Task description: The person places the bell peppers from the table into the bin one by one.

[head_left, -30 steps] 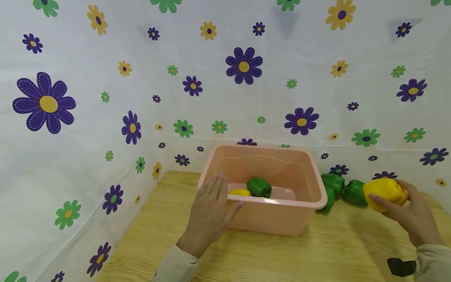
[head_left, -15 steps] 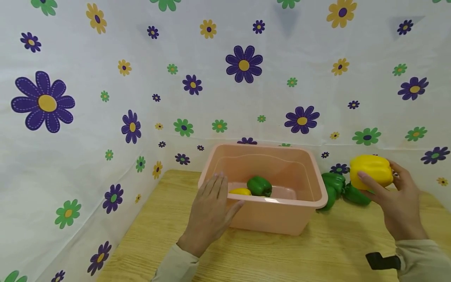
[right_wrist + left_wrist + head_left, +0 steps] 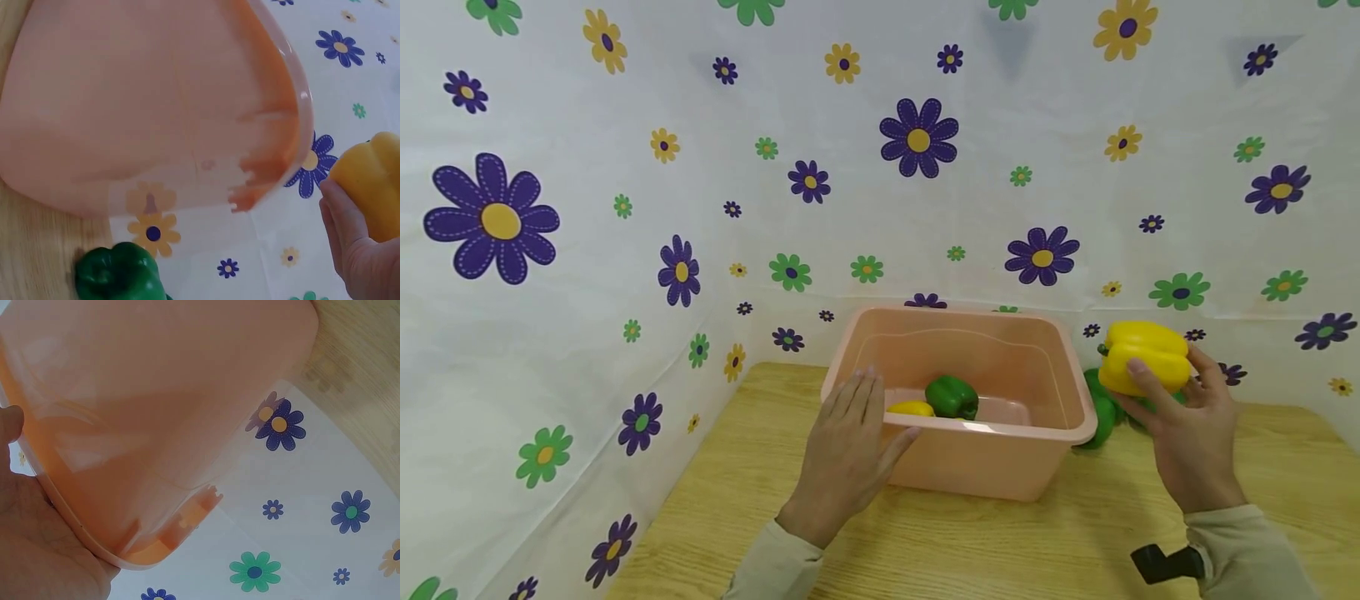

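The pink tub [image 3: 970,458] looked like smooth, glossy plastic; at three o'clock from it, the yellow pepper [image 3: 1150,346] had a smooth sheen; at six, the tabletop [image 3: 970,550] showed wood grain; at twelve, the flowered sheet [image 3: 865,225] looked matt, lightly creased

Bench [image 3: 985,542]: pale wood, fine grain; far and left edges border the cloth [image 3: 880,221].
Cloth: white, flower-printed, standing behind the bench and along its left side, the two faces meeting in a corner.
Purple flowers [image 3: 919,139]: mostly yellow-centred, some green-centred; the largest is on the left face, stitch-like dashes on its petals.
Yellow flowers [image 3: 1127,28]: purple centres, scattered high and low.
Green flowers [image 3: 790,272]: purple or yellow centres.
Crease [image 3: 1255,319]: roughly level, across the lower back face.
Grey patches [image 3: 1008,46]: two, roughly triangular, near the back face's top.
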Available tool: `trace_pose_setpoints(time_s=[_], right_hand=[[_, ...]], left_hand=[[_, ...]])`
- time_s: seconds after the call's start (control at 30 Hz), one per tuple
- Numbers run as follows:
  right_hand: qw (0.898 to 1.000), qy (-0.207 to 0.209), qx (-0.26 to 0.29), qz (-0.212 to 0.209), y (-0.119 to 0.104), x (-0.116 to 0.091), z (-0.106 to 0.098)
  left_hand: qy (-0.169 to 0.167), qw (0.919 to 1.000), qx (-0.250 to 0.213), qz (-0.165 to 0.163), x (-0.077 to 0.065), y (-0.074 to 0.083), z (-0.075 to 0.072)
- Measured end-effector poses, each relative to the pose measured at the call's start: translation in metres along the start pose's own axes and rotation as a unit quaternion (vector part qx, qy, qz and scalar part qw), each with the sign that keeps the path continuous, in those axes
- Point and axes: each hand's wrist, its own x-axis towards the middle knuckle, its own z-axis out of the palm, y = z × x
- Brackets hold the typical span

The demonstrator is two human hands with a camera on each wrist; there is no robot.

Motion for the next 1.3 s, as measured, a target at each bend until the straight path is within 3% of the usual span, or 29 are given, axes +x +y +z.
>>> trace_pose_setpoints(time_s=[0.37,1.3], right_hand=[[0.998,-0.058,-0.008,0.012,0.014,-0.006,0.012],[0.994,-0.098,-0.042,0.032,0.018,-0.004,0.007]], left_hand=[[0.004,1.0,-0.001,0.003,0.002,0.001,-0.001],[-0.006,1.0,-0.003,-0.003,0.001,0.0,0.001]])
